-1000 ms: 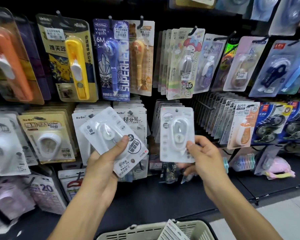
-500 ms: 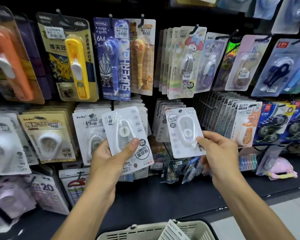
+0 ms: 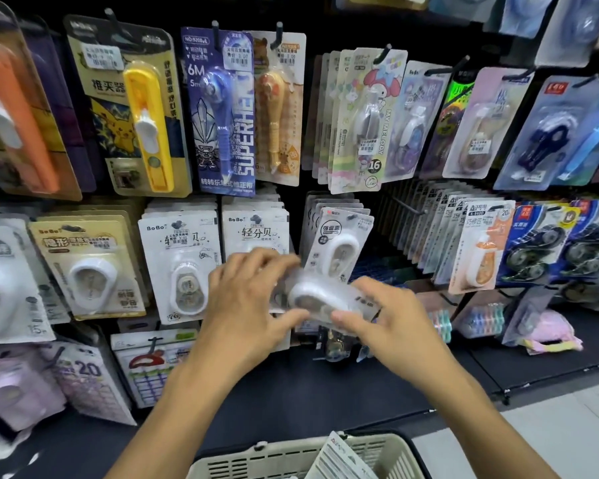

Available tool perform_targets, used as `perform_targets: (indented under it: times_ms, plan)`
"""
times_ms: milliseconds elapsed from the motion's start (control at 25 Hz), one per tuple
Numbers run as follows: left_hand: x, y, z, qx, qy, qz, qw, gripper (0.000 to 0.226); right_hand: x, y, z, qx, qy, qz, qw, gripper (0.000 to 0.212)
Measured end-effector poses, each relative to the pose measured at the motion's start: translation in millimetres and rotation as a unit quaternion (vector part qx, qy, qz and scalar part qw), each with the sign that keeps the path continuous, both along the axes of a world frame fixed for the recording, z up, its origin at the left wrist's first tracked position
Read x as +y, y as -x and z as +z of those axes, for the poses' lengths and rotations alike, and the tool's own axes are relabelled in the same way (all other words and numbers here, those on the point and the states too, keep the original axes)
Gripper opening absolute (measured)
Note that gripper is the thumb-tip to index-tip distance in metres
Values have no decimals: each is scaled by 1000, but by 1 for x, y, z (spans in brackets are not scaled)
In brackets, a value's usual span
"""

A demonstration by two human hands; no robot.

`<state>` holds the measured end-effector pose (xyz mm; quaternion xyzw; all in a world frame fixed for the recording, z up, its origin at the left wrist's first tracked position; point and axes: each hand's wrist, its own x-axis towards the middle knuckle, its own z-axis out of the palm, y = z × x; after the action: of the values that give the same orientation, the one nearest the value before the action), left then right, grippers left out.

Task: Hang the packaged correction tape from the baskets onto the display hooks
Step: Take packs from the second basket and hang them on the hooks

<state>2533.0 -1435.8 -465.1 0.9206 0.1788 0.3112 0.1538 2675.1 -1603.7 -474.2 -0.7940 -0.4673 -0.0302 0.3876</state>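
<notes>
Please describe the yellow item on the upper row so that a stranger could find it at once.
Look at the top row of hooks, left part. The long yellow plastic tool with a white slider hangs in a yellow cartoon-printed card, between an orange tool and a dark blue "SUPERHERO" card. Nothing else there is yellow.

White packs, black shelf

A yellow cutter (image 3: 149, 126) is glowing beside a navy pack (image 3: 222, 112) — a beige basket (image 3: 274, 458) is showing slotted walls.
</notes>
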Motion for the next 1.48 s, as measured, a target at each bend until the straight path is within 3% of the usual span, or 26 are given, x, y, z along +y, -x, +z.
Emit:
perform_targets:
  times_ms: [80, 160, 240, 640, 960, 1040, 1120, 1160, 1360, 1480]
  plan:
    - [8, 1, 1, -27, 17, 53, 998, 78, -4, -11, 4, 191, -127, -29, 973, 12]
    - [15, 2, -1, 9, 20, 88, 996, 76, -5, -19, 5, 353, -212, -60, 909, 13]
    - [16, 2, -5, 56, 20, 93, 994, 71, -1, -23, 0, 412, -233, -76, 878, 17]
    - [38, -6, -24, 139, -92, 62, 984, 69, 22, -20, -22, 476, -308, -119, 815, 14]
    - [42, -17, -34, 173, -162, 54, 970, 76, 77, -64, -33, 456, -206, -136, 855, 21]
    - [45, -17, -36, 168, -158, 44, 972, 76, 107, -83, -31, 458, -198, -144, 854, 37]
    - [45, -17, -35, 139, -170, 41, 975, 77, 138, -102, -27, 481, -192, -153, 841, 75]
    - [44, -17, -35, 129, -183, 44, 974, 77, 152, -110, -26, 493, -193, -152, 835, 83]
    - [57, -15, -41, 112, -242, 26, 964, 81, 190, -125, -37, 504, -184, -142, 832, 54]
    - [57, -9, -36, 139, -214, 15, 967, 82, 173, -105, -35, 540, -230, -131, 799, 40]
